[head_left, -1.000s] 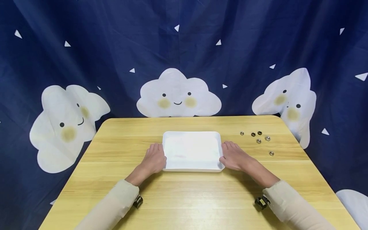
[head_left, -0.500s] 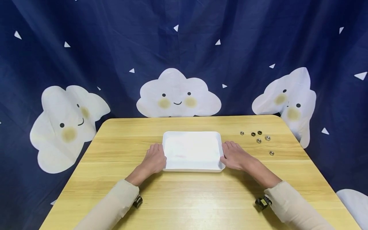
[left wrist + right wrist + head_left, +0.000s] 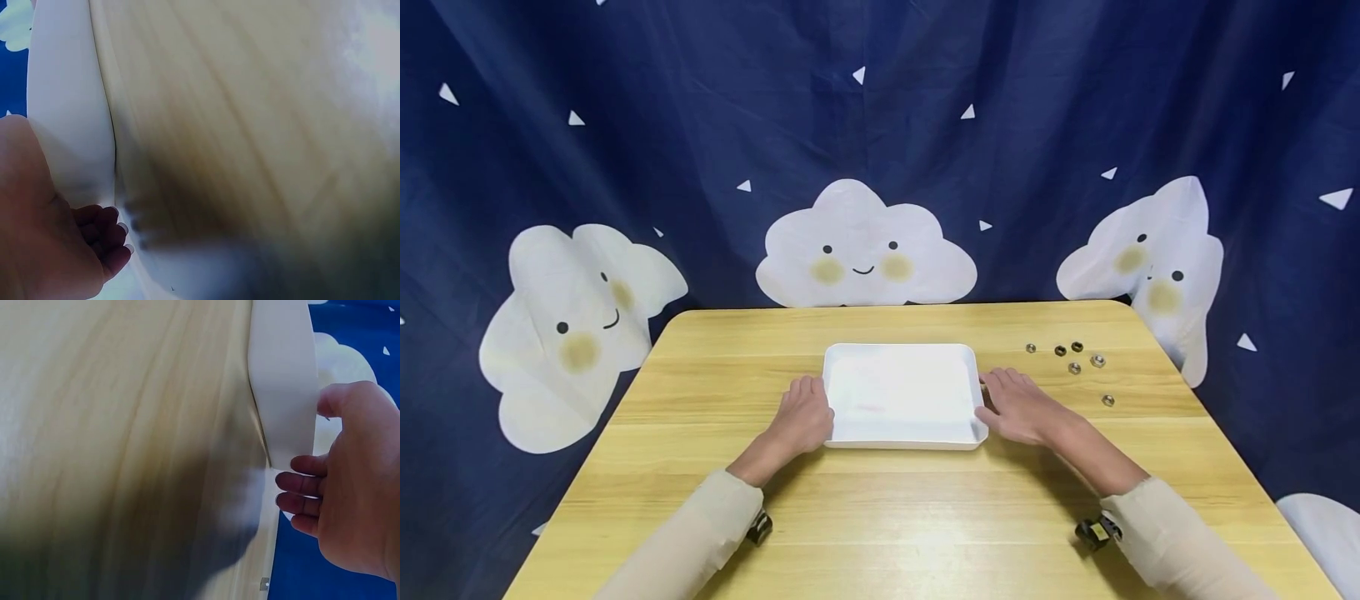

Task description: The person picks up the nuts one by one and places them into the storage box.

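Note:
A shallow white tray (image 3: 902, 396) lies flat on the wooden table. At its left end my left hand (image 3: 805, 414) grips the side wall, thumb over the rim and fingers curled outside, as the left wrist view shows with the tray wall (image 3: 72, 94). Beside the right end is my right hand (image 3: 1021, 407). Its thumb (image 3: 334, 400) is at the rim, while the loosely bent fingers (image 3: 303, 484) sit apart from the thumb near the tray's outer wall. Whether those fingertips still touch the wall I cannot tell.
Several small metal nuts (image 3: 1075, 368), some silver and some black, lie scattered on the table (image 3: 880, 517) to the right of the tray. Behind the table's far edge hangs a dark blue curtain (image 3: 715, 108) with white clouds.
My right hand has loosened its hold and shifted slightly to the right, its thumb drawing back at the rim. The left hand and the tray stay where they were.

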Demonstrator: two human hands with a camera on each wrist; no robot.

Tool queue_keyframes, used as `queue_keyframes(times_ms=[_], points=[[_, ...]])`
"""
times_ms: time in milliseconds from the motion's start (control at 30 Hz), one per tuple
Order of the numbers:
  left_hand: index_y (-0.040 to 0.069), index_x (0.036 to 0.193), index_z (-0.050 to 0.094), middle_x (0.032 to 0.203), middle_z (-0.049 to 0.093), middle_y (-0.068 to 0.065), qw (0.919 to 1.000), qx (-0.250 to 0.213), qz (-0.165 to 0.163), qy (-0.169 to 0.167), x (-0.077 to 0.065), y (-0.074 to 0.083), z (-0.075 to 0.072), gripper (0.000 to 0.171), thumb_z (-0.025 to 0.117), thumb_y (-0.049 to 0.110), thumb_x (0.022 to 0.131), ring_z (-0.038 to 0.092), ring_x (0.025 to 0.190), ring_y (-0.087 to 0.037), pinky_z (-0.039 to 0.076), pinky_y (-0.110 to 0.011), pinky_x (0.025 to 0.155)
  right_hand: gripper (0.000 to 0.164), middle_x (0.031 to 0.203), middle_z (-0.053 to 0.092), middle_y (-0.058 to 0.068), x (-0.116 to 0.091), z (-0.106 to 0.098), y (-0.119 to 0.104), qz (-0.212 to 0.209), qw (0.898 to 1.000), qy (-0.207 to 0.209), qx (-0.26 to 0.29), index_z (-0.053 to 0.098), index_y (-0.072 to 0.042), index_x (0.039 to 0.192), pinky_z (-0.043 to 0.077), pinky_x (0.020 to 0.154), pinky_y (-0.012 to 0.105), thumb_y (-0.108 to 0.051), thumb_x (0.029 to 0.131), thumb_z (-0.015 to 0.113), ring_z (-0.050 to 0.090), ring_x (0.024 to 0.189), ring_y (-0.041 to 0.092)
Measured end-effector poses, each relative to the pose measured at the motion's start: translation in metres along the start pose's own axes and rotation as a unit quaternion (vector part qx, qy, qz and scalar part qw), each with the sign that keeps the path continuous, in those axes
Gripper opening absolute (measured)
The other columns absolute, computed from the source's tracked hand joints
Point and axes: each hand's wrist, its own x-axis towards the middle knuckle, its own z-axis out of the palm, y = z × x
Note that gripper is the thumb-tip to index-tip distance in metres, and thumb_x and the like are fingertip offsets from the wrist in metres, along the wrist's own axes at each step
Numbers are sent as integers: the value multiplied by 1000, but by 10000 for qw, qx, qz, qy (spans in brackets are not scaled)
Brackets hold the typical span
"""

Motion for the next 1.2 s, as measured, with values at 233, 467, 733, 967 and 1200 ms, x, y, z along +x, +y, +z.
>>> queue_keyframes(times_ms=[233, 467, 733, 967, 1200], points=[[-1, 107, 44, 96, 39, -10, 10000, -28, 37, 22, -1, 0, 1, 21, 49, 16, 97, 34, 91, -28, 29, -35, 77, 62, 145, 52, 26, -2, 0, 7, -156, 9997, 165, -18, 44, 7, 147, 35, 116, 61, -38, 105, 50, 48, 138, 44], [-1, 108, 44, 97, 39, -11, 9999, -37, 67, 67, -1, 0, 1, 21, 48, 16, 97, 34, 92, -28, 29, -35, 77, 62, 143, 54, 25, -4, -1, 9, -286, 9991, 311, 19, 45, 7, 147, 38, 116, 59, -37, 104, 53, 50, 137, 42], [-2, 110, 44, 98, 40, -11, 10000, -4, 27, 42, -1, -2, 3, 22, 46, 17, 98, 34, 93, -29, 30, -36, 78, 61, 142, 55, 25, -6, -2, 13, -298, 9987, 412, 55, 47, 7, 146, 40, 115, 58, -37, 104, 53, 52, 135, 42], [-2, 111, 44, 99, 40, -11, 10000, -13, 22, 60, 0, -3, 4, 24, 48, 17, 97, 35, 93, -29, 30, -36, 79, 59, 142, 55, 25, -10, -3, 20, -312, 9984, 461, 68, 48, 6, 144, 39, 115, 60, -39, 106, 51, 51, 136, 44], [-2, 111, 45, 98, 41, -11, 9999, -33, 46, 136, 0, -2, 5, 24, 48, 17, 97, 35, 93, -29, 31, -37, 79, 53, 141, 56, 24, -14, -5, 26, -257, 9980, 575, 46, 49, 4, 144, 41, 113, 60, -34, 107, 50, 53, 134, 44]])
